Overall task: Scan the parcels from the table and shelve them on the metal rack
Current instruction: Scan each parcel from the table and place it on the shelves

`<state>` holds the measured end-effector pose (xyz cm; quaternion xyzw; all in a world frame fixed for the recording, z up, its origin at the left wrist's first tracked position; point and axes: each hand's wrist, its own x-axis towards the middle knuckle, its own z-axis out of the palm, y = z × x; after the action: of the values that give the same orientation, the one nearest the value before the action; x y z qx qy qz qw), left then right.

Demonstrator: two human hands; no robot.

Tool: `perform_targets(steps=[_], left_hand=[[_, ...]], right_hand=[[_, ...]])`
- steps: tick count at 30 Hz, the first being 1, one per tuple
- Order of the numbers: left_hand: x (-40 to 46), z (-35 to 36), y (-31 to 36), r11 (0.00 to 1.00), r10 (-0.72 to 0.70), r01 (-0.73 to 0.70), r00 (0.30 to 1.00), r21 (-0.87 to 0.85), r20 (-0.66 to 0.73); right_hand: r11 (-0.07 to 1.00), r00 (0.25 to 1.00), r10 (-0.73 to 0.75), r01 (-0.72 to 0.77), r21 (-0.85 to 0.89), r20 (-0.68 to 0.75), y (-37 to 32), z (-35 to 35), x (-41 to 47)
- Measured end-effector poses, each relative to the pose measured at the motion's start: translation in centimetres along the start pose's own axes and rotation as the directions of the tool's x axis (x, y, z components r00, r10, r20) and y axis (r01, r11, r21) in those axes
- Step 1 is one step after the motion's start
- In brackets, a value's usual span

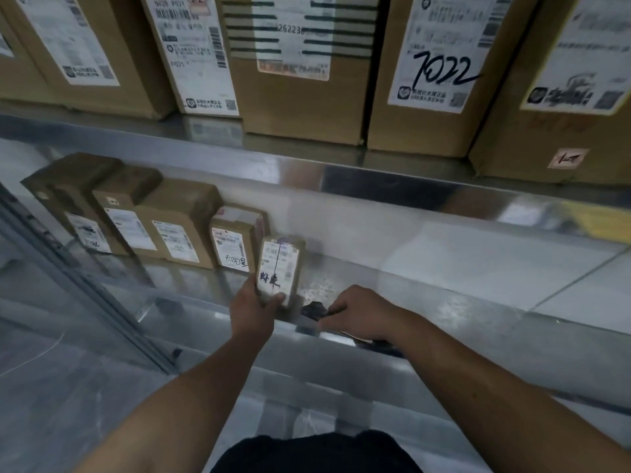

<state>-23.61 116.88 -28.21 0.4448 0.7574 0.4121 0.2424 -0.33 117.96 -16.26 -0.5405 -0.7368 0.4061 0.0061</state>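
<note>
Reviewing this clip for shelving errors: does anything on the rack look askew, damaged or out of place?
Nothing stands out. The left hand grips a small parcel upright at the end of a tidy row of boxes on the lower shelf. The right hand holds a dark object, too blurred to identify.

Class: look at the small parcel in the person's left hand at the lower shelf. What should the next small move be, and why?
Probably let go. The left hand grips the small parcel at its lower end, and it seems to stand upright on the lower shelf, ending the row of boxes. The right hand holds a dark object, perhaps the scanner.
</note>
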Motion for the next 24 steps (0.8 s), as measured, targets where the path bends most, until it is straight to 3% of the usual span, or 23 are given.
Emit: perform_targets(steps=[7, 13, 19, 24], left_hand=[[1.5, -0.1, -1.6, 0.996, 0.035, -0.030, 0.998, 0.088, -0.052], [2.4, 1.3, -1.8, 0.965, 0.058, -0.030, 0.993, 0.260, -0.099], [2.1, 1.3, -1.1, 0.988, 0.030, -0.009, 0.990, 0.154, -0.139], [0.9, 2.6, 0.0, 0.966, -0.071, 0.111, 0.982, 0.232, -0.176]], right_hand=[[1.000, 1.000, 0.027, -0.027, 0.013, -0.008, -1.0, 3.8, 0.4], [0.996, 0.995, 0.083, -0.080, 0.046, -0.059, -1.8, 4.5, 0.1], [0.995, 0.990, 0.093, -0.088, 0.049, -0.102, -2.1, 4.0, -0.6], [0.995, 0.989, 0.095, -0.090, 0.051, -0.114, -1.6, 4.5, -0.3]])
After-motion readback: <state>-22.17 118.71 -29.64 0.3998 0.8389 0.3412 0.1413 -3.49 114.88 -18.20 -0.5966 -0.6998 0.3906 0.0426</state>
